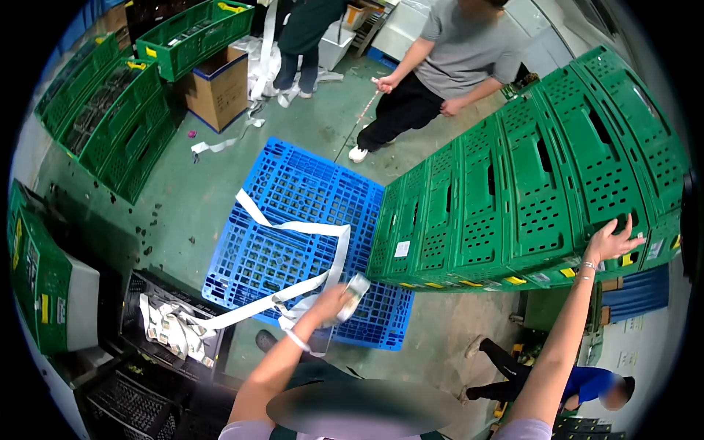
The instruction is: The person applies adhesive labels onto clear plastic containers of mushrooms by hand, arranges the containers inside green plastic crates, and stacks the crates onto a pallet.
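Note:
My left hand [334, 304] is closed around a roll of white labels [354, 297], held over the blue pallet [301, 191]. From the roll a long white strip [253, 312] loops across the pallet and runs down into a black crate [136, 304] at the lower left, where more labels [176, 334] lie heaped. My right hand [612, 240], fingers spread, touches the side of the stacked green crates [539, 205] near one end of the stack. Small white labels show on some crates.
A person in a grey shirt [469, 48] stands beyond the pallet holding a thin strip. Another person's dark legs [301, 70] are at the top. A person in blue [587, 385] is at lower right. Green crates [121, 110] and a cardboard box [216, 92] stand at upper left.

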A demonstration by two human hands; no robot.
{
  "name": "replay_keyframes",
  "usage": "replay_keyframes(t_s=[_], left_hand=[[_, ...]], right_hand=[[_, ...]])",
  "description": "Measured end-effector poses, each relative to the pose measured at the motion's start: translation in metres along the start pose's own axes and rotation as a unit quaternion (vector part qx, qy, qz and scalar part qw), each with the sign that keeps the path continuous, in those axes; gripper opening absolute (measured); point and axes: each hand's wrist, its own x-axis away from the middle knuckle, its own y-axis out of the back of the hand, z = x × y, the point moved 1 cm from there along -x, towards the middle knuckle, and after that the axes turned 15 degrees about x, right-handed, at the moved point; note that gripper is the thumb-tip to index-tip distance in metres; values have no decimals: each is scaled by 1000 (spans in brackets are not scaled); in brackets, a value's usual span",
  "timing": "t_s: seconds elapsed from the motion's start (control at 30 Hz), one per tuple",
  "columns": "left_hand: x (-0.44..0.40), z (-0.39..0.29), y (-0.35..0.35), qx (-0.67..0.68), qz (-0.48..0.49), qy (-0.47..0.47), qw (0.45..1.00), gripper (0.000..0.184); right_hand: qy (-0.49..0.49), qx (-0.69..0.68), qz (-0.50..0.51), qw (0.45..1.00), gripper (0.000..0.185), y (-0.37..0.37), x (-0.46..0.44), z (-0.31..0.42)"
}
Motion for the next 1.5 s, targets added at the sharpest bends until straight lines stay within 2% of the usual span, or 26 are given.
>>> replay_keyframes(t_s=[0.07, 0.1, 0.13, 0.17, 0.2, 0.23, 0.3, 0.33, 0.43, 0.5, 0.53, 0.57, 0.63, 0.73, 0.77, 0.9, 1.07, 1.27, 1.5], left_hand=[[45, 43, 4, -68, 74, 141, 985, 28], [75, 43, 9, -6, 2, 127, 992, 29], [99, 48, 19, -16, -11, 180, 984, 30], [126, 67, 30, -11, -59, 190, 980, 31], [151, 57, 45, -50, -94, 209, 972, 32], [185, 81, 56, -15, -169, 264, 950, 35], [252, 106, 84, -141, -203, 270, 931, 38], [287, 119, 90, -102, -277, 282, 913, 37], [401, 188, 104, -24, -407, 387, 827, 26], [438, 164, 90, 134, -482, 331, 800, 26], [450, 162, 89, 74, -446, 284, 845, 28], [451, 162, 92, 69, -447, 277, 848, 28], [455, 166, 83, 97, -390, 305, 864, 28], [455, 182, 77, 132, -295, 349, 880, 36], [442, 192, 76, 70, -309, 255, 914, 33], [427, 182, 94, -51, -264, 303, 914, 46], [419, 165, 114, -52, -247, 329, 910, 46], [412, 167, 125, -66, -227, 348, 907, 47], [406, 157, 141, -84, -192, 370, 905, 47]], right_hand=[[12, -36, -24, 999, 36, 7, -1, 9], [8, -27, -22, 999, 35, 6, 0, 8], [5, -17, -20, 1000, 35, 4, 0, 6], [6, -22, -25, 999, 35, 8, -1, 11], [10, -32, -35, 999, 36, 9, -1, 12], [5, -34, -39, 999, 36, 9, -1, 13], [2, -22, -37, 999, 35, 11, 0, 15], [-11, -42, -30, 999, 35, 13, 0, 18], [-21, -46, -33, 998, 35, 15, 0, 19], [-17, -47, -34, 998, 34, 14, 1, 20], [-27, -46, -37, 998, 34, 14, 1, 20], [-38, -46, -27, 998, 35, 14, 2, 20], [-49, -48, -19, 997, 35, 13, 3, 20], [-37, -28, -26, 999, 38, 10, 3, 18], [-28, -25, -29, 999, 38, 8, 3, 16], [-41, -29, -23, 998, 42, 2, 7, 15], [-74, -8, 38, 997, 42, -4, 14, 18], [-50, -20, 93, 994, 46, 15, 14, 27], [-46, -49, 50, 996, 47, 14, 15, 33]])
